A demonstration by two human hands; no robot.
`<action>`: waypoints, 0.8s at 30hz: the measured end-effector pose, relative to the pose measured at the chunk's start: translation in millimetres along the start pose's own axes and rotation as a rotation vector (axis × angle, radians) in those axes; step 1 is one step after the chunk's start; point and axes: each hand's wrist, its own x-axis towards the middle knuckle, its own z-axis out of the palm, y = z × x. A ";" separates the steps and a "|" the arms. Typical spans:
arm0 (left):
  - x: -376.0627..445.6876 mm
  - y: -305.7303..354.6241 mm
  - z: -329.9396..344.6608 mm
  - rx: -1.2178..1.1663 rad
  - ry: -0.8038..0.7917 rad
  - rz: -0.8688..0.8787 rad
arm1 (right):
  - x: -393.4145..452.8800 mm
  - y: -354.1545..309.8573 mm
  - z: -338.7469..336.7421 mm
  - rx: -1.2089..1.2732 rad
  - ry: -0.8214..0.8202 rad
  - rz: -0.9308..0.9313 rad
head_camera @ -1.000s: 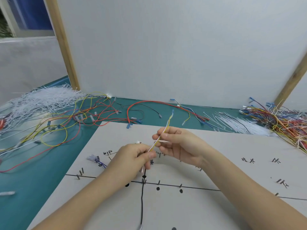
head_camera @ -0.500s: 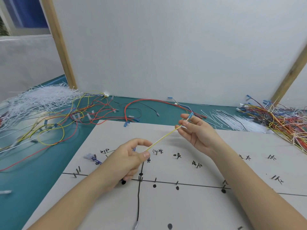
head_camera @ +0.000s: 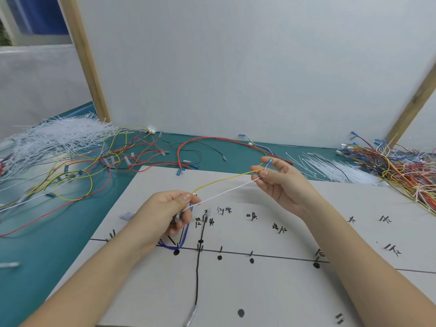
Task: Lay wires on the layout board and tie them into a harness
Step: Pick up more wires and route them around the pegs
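Note:
My left hand (head_camera: 165,213) pinches one end of a yellow wire (head_camera: 224,180) and a white wire (head_camera: 224,193) above the layout board (head_camera: 259,291). My right hand (head_camera: 280,182) pinches their far ends, where a blue terminal (head_camera: 269,162) sticks up between my fingers. Both wires stretch between my hands above the board, the yellow one arching higher. On the board a black wire (head_camera: 197,274) runs down a drawn line, and a blue wire (head_camera: 184,239) loops under my left hand.
Loose red and yellow wires (head_camera: 99,171) and a heap of white cable ties (head_camera: 54,138) lie on the teal table to the left. More cable ties (head_camera: 335,168) and a multicoloured wire tangle (head_camera: 401,171) lie at right. A white panel stands behind.
My hands have moved apart: the right hand slid out along the wires to the right and up to their ends. The wires now span between both hands.

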 end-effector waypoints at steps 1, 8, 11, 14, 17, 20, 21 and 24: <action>-0.3 1.4 -1.9 -0.028 -0.018 -0.029 | 0.0 0.3 0.4 0.010 -0.001 0.000; -1.4 6.4 -13.0 -0.098 -0.140 -0.126 | -1.1 0.1 1.8 0.113 -0.020 0.016; -2.7 7.2 -15.2 -0.093 -0.230 -0.121 | -2.0 -1.5 0.8 0.128 -0.017 -0.021; -4.1 6.7 -15.8 -0.069 -0.277 -0.100 | -2.6 -1.2 1.1 0.035 0.005 -0.080; -5.3 6.5 -12.8 -0.033 -0.295 -0.056 | -3.7 1.5 2.6 -0.165 0.064 -0.130; -5.4 5.7 -12.5 0.102 -0.272 -0.007 | -4.5 3.1 5.6 -0.204 0.085 -0.168; -5.7 5.6 -13.6 0.133 -0.281 -0.011 | -4.9 3.2 7.1 -0.204 0.085 -0.175; -7.1 7.7 -17.4 0.173 -0.349 -0.047 | -7.2 3.2 14.6 -0.218 0.064 -0.165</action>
